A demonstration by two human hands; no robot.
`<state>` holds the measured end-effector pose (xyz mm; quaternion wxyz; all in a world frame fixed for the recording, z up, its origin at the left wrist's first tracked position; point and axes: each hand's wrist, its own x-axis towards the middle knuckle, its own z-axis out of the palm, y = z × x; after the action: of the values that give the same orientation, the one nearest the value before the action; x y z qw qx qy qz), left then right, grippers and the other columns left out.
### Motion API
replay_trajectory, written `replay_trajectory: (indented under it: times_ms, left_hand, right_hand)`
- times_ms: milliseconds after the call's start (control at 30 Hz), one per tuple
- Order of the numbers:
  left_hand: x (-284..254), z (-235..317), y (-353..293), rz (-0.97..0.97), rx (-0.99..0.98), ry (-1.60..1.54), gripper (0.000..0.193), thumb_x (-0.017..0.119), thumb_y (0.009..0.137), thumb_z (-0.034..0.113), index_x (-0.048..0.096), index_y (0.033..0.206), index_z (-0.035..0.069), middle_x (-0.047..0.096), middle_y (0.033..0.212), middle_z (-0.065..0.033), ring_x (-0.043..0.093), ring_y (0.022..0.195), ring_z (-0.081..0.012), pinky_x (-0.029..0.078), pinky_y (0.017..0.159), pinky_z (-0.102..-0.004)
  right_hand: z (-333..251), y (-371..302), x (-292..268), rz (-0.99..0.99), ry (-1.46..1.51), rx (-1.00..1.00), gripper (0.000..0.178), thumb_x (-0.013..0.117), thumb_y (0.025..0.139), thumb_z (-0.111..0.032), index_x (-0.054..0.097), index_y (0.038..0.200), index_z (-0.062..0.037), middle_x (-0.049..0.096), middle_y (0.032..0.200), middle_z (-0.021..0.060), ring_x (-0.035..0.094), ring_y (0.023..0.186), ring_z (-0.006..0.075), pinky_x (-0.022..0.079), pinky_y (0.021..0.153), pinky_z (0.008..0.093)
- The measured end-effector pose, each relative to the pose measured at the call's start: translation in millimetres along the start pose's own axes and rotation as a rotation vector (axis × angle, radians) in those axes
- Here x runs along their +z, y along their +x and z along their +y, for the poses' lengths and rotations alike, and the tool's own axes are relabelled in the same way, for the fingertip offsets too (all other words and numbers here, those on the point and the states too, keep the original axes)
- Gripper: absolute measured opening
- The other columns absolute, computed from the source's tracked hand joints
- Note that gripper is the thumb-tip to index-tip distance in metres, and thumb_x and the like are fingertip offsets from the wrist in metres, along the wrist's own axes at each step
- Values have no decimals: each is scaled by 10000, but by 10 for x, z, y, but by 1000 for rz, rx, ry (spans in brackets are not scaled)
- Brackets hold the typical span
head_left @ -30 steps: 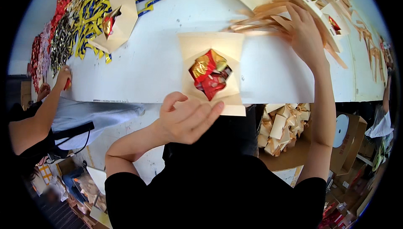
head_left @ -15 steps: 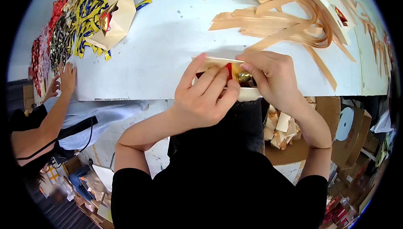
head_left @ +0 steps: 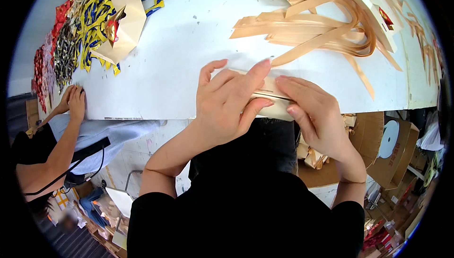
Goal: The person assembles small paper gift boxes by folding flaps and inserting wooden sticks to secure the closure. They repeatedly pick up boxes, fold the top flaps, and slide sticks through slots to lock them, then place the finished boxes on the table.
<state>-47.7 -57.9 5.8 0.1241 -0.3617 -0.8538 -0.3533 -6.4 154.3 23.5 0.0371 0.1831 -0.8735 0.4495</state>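
A small cream paper box (head_left: 279,112) is at the table's near edge, its top flaps brought together with a thin dark gap between them. My left hand (head_left: 231,99) grips its left end, thumb on the near side and fingers over the top. At the right end my right hand (head_left: 316,113) holds the box, fingers on top and thumb at the front. The box's contents are hidden. Just beyond it, a bundle of flat tan ribbons (head_left: 302,28) lies looped on the table, one strip reaching toward my fingers.
At the left lie heaps of yellow-and-blue wrapped sweets (head_left: 101,14), with an open cream box (head_left: 128,26) on them. More filled boxes (head_left: 352,2) stand far right. A co-worker's hands (head_left: 75,102) rest at the left table edge. A cardboard carton (head_left: 366,135) sits below right.
The box's open top has been folded over, covering the red and gold packets inside. Both my hands have shifted to pressing its flaps together. The co-worker's hands moved slightly down.
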Motion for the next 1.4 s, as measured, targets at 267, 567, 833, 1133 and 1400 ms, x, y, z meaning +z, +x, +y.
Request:
replay_trajectory:
  times_ms: [267,567,833,1133,1400]
  left_hand:
    - [74,-31,-24,-9,112,46,432,785,764,246,686,1136,49,704,1000,-45,638,906,-232,473,907,-444]
    - [37,1,81,-25,140,-112,586,793,750,287,609,1224,-4,687,1091,-133,643,966,-317,484,901,-443]
    - [81,16,66,-6,124,-121,512,810,733,206,624,1164,1,703,1034,-114,646,902,-315,509,835,-406]
    - [-9,64,41,-11,-117,-87,145,810,725,107,754,857,82,705,854,-22,620,777,-173,454,764,-318]
    - [-52,-95,-153,-65,-89,-310,185,796,730,106,762,909,79,743,953,-78,689,931,-247,485,949,-407]
  right_hand:
    - [-16,25,-41,-9,246,162,348,699,802,-17,652,1144,18,669,1135,208,654,1039,364,521,912,389]
    - [79,141,-163,-64,11,1,431,693,736,45,622,1158,-4,665,1086,178,650,918,360,539,789,397]
    - [52,438,-93,-296,-295,41,478,758,728,-83,576,1167,-26,633,967,164,628,936,362,512,768,431]
    - [-5,28,-121,-118,-113,-42,374,740,783,-95,653,1129,18,669,1147,176,642,1068,360,505,962,448]
    - [137,-80,87,-58,9,-142,208,723,776,-30,703,982,-5,715,1033,128,684,928,295,544,864,419]
